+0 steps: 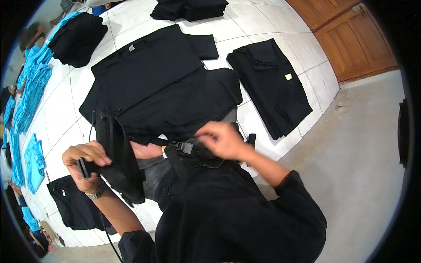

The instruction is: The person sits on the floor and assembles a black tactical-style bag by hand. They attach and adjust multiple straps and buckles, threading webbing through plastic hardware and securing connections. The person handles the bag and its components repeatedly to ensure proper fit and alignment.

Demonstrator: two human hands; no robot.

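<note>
A brown wooden door [357,41] bears a small metal fitting [357,8]. White tiles [307,48] and a plain grey expanse [351,131] adjoin the door. Across the tiles, well apart from it, lie a long light-blue heap of cloth [33,96] and a separate blue garment [35,162]. Another person [36,35] is also far from the door.

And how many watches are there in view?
1: the watch on your left wrist. Your right wrist is bare. Any on the people at far left may be hidden or too small to tell.
</note>
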